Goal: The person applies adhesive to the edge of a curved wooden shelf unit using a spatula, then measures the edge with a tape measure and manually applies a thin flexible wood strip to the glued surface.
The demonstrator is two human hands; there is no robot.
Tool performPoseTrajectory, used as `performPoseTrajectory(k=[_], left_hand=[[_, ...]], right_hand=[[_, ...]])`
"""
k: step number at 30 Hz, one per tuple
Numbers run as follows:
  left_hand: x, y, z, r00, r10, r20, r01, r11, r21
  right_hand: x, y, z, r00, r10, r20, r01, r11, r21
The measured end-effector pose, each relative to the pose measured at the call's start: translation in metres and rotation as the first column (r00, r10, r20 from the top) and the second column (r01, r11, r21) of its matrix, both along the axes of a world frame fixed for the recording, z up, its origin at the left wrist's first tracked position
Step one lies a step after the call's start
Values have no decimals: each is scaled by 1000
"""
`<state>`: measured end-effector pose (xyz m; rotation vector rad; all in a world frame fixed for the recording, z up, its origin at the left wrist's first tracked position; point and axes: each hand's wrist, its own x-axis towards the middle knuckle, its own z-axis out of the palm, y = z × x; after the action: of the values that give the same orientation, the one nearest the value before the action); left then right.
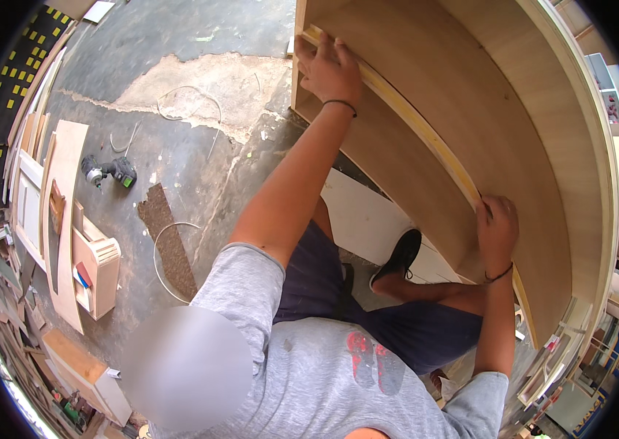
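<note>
A large pale wooden cabinet lies or leans in front of me at the right. Along its inside runs a long, narrow wooden strip with a yellowish edge, bent by the lens. Near the strip's far end, my left hand has its fingers curled over it. Closer to me, my right hand is closed round the same strip, with the fingertips partly hidden behind the edge. Whether the strip is loose or fixed to the cabinet, I cannot tell.
On the floor at left lie a cordless drill, a brown board and thin curled strips. A handsaw rests by a plank and a small wooden box. Wood scraps crowd the far left. My shoe is beside the cabinet.
</note>
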<state>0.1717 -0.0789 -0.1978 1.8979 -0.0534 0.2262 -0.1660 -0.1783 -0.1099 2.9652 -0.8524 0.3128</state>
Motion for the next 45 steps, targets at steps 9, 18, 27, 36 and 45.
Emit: performPoseTrajectory(k=[9,18,27,36,45], left_hand=[[18,18,0,996,-86,-22,86,996,23],[17,19,0,990,-135,-45,137,989,51],[12,17,-2,987,-151,-47,153,988,29],[8,21,7,981,-153,-121,161,985,63],[40,36,-12,975,-43,216,90,973,-213]], right_hand=[[55,-24,-23,955,241,175,-201,954,-221],[146,-14,-30,903,344,256,-326,939,-110],[211,-1,-31,897,356,263,-352,934,-63],[266,5,-38,865,399,303,-417,909,-7],[274,15,-38,833,472,289,-462,881,-105]])
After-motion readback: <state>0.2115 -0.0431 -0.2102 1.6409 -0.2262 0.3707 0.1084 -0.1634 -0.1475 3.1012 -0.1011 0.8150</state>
